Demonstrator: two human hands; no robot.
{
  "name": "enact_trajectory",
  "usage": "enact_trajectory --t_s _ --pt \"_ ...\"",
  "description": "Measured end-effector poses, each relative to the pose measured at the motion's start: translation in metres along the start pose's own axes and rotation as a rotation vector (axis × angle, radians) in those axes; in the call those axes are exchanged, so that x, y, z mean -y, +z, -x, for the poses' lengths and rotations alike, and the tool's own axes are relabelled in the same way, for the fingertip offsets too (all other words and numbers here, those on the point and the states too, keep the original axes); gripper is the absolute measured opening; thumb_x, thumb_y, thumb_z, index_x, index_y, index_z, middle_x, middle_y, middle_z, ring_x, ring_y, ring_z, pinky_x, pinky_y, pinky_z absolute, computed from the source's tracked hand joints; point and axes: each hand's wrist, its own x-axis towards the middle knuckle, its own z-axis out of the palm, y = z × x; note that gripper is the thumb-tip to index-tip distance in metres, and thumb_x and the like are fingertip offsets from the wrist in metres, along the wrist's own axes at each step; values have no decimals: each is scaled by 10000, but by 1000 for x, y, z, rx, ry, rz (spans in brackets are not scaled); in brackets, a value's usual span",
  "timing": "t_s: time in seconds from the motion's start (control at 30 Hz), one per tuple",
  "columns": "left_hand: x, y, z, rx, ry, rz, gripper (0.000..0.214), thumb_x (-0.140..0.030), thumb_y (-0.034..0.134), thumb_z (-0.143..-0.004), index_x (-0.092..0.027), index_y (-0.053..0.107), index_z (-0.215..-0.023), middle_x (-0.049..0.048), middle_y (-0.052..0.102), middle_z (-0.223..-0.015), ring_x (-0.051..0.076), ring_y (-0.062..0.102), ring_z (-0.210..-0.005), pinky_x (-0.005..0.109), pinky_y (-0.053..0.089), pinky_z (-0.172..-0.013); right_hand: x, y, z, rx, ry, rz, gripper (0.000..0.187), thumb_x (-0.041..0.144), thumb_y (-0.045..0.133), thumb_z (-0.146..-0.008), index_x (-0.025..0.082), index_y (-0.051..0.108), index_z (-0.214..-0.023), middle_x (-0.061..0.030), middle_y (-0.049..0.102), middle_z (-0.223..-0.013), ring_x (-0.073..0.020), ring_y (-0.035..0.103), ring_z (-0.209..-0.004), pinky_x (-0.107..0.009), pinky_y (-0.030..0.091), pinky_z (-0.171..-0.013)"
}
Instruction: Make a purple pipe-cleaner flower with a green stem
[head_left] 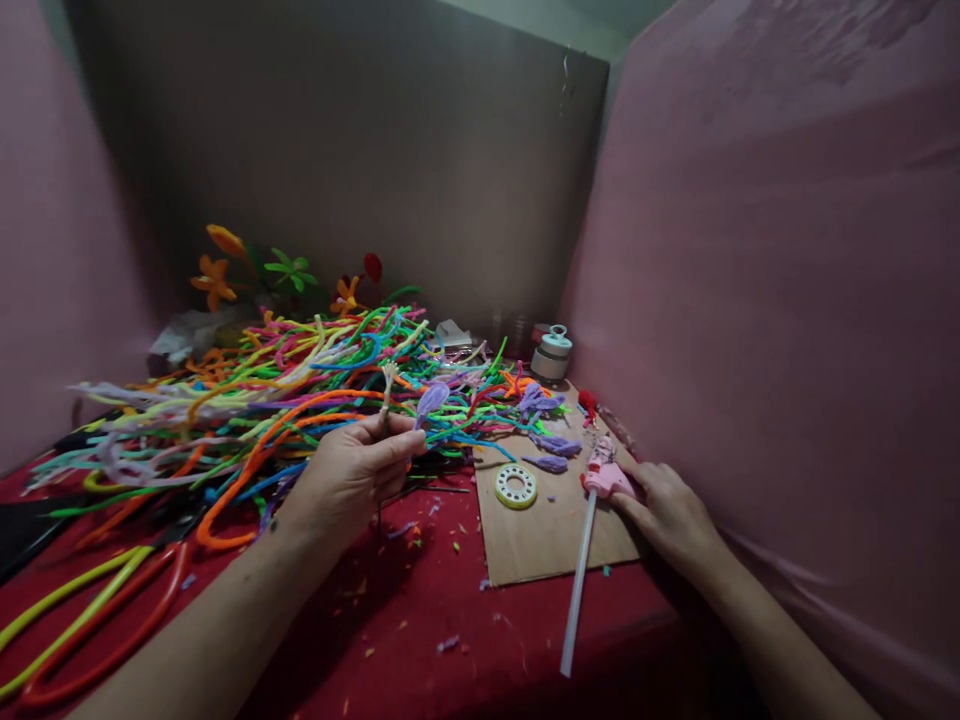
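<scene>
My left hand [352, 468] is closed in a pinch, raised over the red cloth. Between its thumb and fingers are a purple pipe-cleaner petal [431, 403] and a thin stem [388, 388] topped with pale, split tips. At the right, my right hand [666, 512] closes round a pink glue gun [606, 476] that lies on the wooden board [517, 550]. A translucent glue stick [578, 590] juts out of the gun's back towards me. More purple petals [556, 444] lie on the board, behind a yellow-edged tape roll [515, 486].
A large heap of coloured pipe cleaners [300, 400] covers the left and middle. Scissors [166, 610] with red and yellow handles lie front left. Finished flowers [214, 282] stand behind, and a lidded jar [553, 355] is at the back right. Pink walls [787, 300] flank the table.
</scene>
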Motion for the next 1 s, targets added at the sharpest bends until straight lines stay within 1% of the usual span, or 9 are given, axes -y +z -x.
enact_trajectory --t_s 0.13,0.27,0.33,0.43,0.5,0.57,0.63,0.8,1.0 --pt "1 3 1 33 -11 2 239 -198 744 -595 -161 548 -727 -58 507 -511 8 328 -350 140 209 -350 -1 -8 -1 21 -35 -22 327 366 525 -780 191 609 -1043 -96 626 -935 -245 543 -857 -344 435 -707" --pt "5 11 7 88 -62 14 237 -201 749 -588 -154 553 -712 -44 525 -533 8 328 -362 143 204 -355 35 -28 5 -176 -37 -211 257 324 514 -793 184 644 -964 -110 623 -975 -261 541 -935 -390 430 -787" --pt "8 17 11 126 -108 28 225 -213 744 -599 -156 561 -716 -51 498 -524 10 315 -365 147 203 -359 68 -35 6 -175 -73 -456 205 303 520 -802 200 656 -916 -99 630 -961 -246 554 -928 -387 431 -796" --pt "12 25 17 217 -153 65 198 -216 734 -621 -153 567 -707 -68 442 -510 5 278 -366 151 180 -363 120 -35 0 74 -40 -969 162 285 557 -797 205 651 -901 -61 652 -894 -198 580 -865 -348 448 -769" --pt "14 27 20 295 -169 95 182 -215 724 -640 -147 564 -692 -76 411 -503 -1 241 -362 160 152 -365 146 -29 -9 217 53 -1386 242 270 628 -738 195 612 -968 -26 645 -783 -146 577 -686 -293 461 -637" --pt "16 26 21 359 -186 123 164 -217 707 -667 -141 562 -683 -83 375 -494 -4 212 -362 168 130 -368 161 -22 -19 204 88 -1693 326 216 688 -666 192 581 -973 5 631 -745 -105 552 -611 -248 446 -592" --pt "16 24 22 394 -206 143 152 -208 693 -684 -136 559 -679 -83 361 -503 -6 197 -367 171 118 -372 167 -16 -26 179 78 -1848 407 172 706 -637 200 555 -1014 20 629 -721 -94 555 -604 -235 448 -602" --pt "16 22 22 414 -237 131 166 -213 689 -689 -135 543 -675 -77 380 -529 -10 195 -369 178 99 -373 161 -11 -28 103 -51 -1747 270 160 691 -676 206 597 -925 13 645 -764 -109 595 -687 -245 472 -669" --pt "16 28 25 347 -154 39 237 -384 621 -740 -158 599 -807 -22 518 -657 6 243 -393 175 147 -375 156 -11 -26 -43 -32 -1532 96 166 665 -713 208 628 -791 34 622 -702 -89 572 -625 -217 473 -609"
